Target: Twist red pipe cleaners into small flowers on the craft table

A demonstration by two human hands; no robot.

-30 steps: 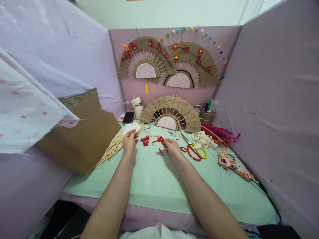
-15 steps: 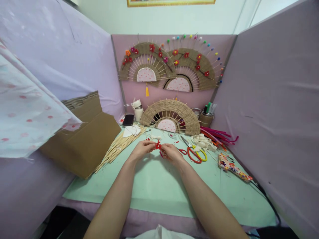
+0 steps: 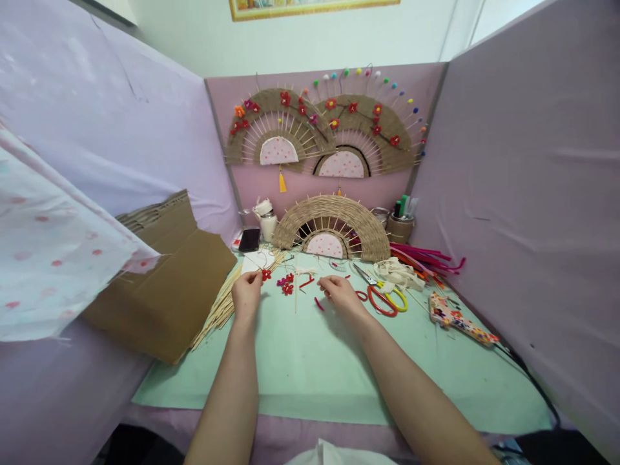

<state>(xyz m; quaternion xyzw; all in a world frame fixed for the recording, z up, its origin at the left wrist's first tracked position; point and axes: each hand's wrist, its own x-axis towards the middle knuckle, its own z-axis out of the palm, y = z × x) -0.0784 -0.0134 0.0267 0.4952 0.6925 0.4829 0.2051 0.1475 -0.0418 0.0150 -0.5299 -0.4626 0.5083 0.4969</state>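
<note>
My left hand is closed in a pinch at a small red pipe-cleaner flower, low over the left middle of the table. To its right lies a bunch of red and purple pipe-cleaner flowers. My right hand is held over the table with its fingers curled together; whatever is between the fingertips, if anything, is too small to make out. A short red pipe-cleaner piece lies between the hands, and a magenta piece is just below my right fingertips.
Scissors and a patterned glue gun lie on the right. Wooden sticks and folded cardboard are on the left. A twine-wound fan stands at the back, before pink pipe cleaners and a pen pot.
My hands have parted from the red flower they both held in the middle. The left moved left with a red flower at its fingertips; a flower bunch now shows on the table.
</note>
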